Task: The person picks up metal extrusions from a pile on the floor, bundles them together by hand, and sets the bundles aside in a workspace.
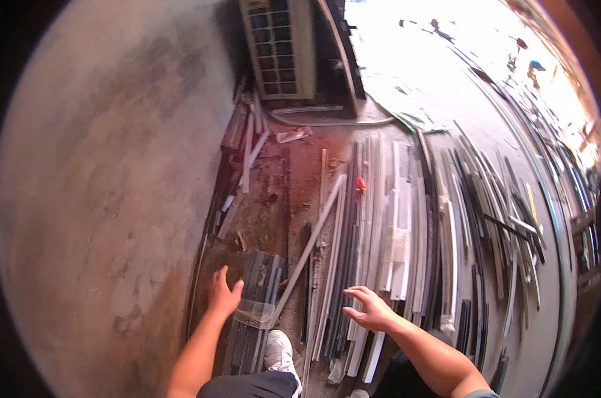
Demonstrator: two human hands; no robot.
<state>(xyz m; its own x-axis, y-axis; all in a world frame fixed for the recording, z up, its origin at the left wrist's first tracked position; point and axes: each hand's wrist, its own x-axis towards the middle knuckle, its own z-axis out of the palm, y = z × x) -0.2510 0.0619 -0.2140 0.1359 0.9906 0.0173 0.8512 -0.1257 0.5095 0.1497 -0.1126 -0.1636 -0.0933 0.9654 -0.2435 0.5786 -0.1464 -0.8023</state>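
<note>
My left hand [225, 294] hovers beside a bundle of dark grey metal profiles [252, 296], its thumb and fingers apart with nothing between them. Clear wrapping [254, 314] binds that bundle around its middle. Over the long stacked profiles to the right is my right hand [369, 310], empty, with fingers spread. A pale bar [311, 249] lies slantwise between the two hands. Below the right hand run several long light and dark profiles [360, 265] side by side. Whether either hand touches metal is hard to tell.
A bare wall [108, 186] rises on the left. A slatted unit [274, 50] stands at the far end, with offcuts [244, 146] near it. More loose bars [496, 205] cover the floor at right. My white shoe [280, 351] is beside the bundle.
</note>
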